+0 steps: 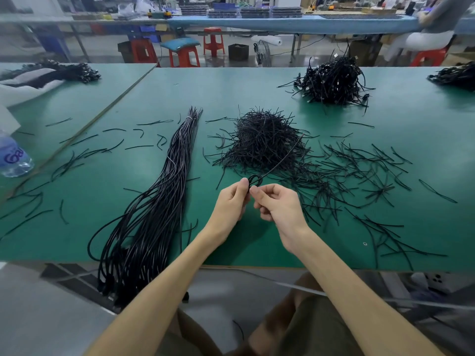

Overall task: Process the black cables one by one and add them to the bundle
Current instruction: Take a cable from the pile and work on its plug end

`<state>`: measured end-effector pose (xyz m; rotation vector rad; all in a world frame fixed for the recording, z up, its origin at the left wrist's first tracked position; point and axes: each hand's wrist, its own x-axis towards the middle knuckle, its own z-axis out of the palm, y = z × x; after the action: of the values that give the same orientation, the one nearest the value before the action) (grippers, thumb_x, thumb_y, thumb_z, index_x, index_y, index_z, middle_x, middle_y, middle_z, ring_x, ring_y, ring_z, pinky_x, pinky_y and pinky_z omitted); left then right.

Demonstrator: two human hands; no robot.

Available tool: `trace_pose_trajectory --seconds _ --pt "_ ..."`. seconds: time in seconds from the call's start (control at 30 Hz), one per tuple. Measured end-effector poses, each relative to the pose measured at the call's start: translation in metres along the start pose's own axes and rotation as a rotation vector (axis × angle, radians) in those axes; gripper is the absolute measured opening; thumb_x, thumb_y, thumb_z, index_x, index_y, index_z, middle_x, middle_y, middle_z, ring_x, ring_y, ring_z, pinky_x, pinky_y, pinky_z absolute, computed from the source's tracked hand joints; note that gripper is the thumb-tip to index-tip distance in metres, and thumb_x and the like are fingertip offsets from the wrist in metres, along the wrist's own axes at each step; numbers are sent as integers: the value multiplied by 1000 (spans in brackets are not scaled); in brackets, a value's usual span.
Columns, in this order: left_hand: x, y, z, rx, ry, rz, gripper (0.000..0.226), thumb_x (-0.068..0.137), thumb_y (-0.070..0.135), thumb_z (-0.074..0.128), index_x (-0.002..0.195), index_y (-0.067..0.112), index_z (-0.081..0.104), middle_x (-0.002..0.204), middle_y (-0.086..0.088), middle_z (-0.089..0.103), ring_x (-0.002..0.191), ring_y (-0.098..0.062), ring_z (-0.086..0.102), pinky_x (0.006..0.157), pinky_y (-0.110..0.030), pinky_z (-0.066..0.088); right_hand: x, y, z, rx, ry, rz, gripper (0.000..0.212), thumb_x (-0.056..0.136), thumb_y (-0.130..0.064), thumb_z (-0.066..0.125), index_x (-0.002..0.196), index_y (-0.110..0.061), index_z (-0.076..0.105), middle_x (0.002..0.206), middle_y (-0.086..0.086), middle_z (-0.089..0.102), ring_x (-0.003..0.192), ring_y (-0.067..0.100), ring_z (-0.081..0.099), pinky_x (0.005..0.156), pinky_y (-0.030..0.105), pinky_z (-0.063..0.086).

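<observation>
green desk [257,83] ran wide across frame, second green desk [77,98] butted up at left, thin seam between. behind them: glossy grey floor [295,60], red plastic stools [213,39], one topped with a teal cushion [180,43]. black box [238,51] and a floor fan [263,51] sat just beside each other. long blue-topped bench [282,23] at the back carried stacked dark trays [254,12]; blue bins [147,30] under it. a person [437,19] sat at its right end. light was even, shadows soft.

2 bare forearms [180,278], olive-brown trousers [316,330] — lap partly seen
</observation>
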<state>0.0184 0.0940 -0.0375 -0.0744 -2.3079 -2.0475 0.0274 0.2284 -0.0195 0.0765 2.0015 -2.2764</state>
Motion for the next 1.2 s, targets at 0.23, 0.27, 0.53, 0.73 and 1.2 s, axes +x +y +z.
trace_pose_trajectory --seconds 0.23,0.27,0.53,0.73,1.2 --pt "1 -2 2 152 -27 68 54 111 41 34 85 -2 51 66 7 41 58 -11 33 54 -29 29 0 -6 1 -50 75 -154 18 92 -26 74 83 -11 70 62 -3 63 53 9 43 50 20 38" --pt "1 -2 3 164 -33 73 54 111 42 32 83 1 51 66 8 41 58 -11 34 55 -29 29 0 -6 1 -56 90 -169 15 95 -25 71 87 -11 70 61 -6 62 53 8 43 51 20 39" --pt "-1 -2 3 62 -68 47 45 111 41 31 75 18 44 60 15 40 52 -3 32 50 -15 29 -3 3 7 42 153 -189 6 101 -14 62 102 -8 62 72 -2 71 62 8 58 55 19 47" --pt "-1 -1 -1 -23 -68 17 50 111 46 31 70 21 44 52 16 39 47 -4 28 44 -16 25 0 5 16 -4 171 -181 25 94 -21 73 100 -13 51 73 5 75 53 13 54 51 22 42" --pt "-2 5 -6 -155 -3 -94 53 109 38 44 60 17 44 52 6 31 42 -8 18 41 -18 19 14 -10 -21 -212 -321 -102 40 91 -27 75 124 -20 54 83 13 75 55 21 61 45 23 38"
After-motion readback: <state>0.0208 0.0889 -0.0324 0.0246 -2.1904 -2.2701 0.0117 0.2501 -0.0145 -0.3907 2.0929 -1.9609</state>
